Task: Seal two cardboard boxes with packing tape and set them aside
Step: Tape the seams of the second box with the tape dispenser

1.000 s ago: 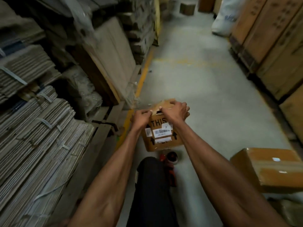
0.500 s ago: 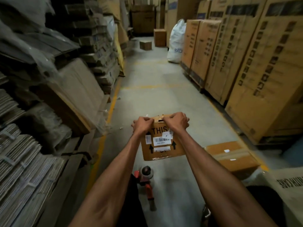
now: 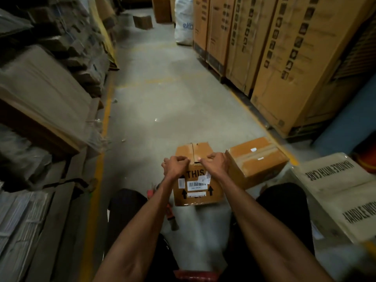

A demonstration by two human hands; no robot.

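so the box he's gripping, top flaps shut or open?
Shut but untaped: the flaps of the held box lie flat, bare centre seam showing. Left hand and right hand grip its near top edge.

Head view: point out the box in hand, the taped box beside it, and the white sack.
box in hand (image 3: 198, 197): head view, near side, below barcode label.
taped box (image 3: 256, 154): head view, top face.
white sack (image 3: 184, 27): head view, front, far down the aisle.

Both forearms are bare to beyond the elbow, with no sleeves showing. The left hand (image 3: 176, 166) and right hand (image 3: 214, 164) wear no gloves. Dark trousers (image 3: 127, 204) cover both legs.
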